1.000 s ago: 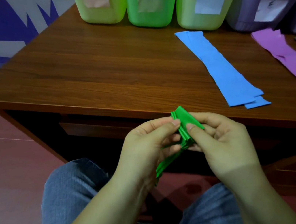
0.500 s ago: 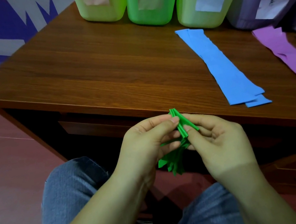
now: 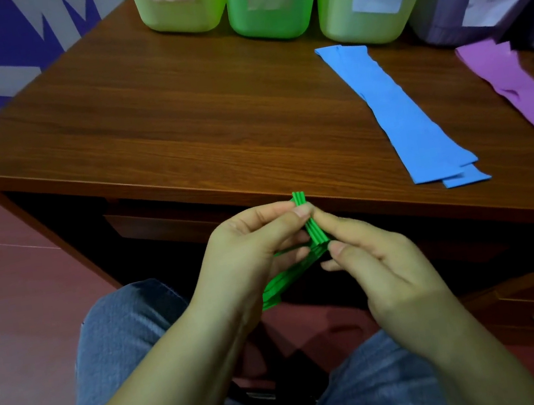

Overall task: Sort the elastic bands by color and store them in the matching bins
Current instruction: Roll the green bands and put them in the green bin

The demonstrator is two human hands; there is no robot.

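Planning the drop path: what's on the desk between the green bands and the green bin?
Head view: only bare desk between the green bands and green bin.

green band, blue bands, purple bands

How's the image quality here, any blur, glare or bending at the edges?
Head view: dim, soft lighting with no harsh glare; the table shows only a faint sheen. Wide-angle distortion tilts the bins outward. The hands and the green bands are reasonably sharp, and the space under the desk falls into deep shadow.
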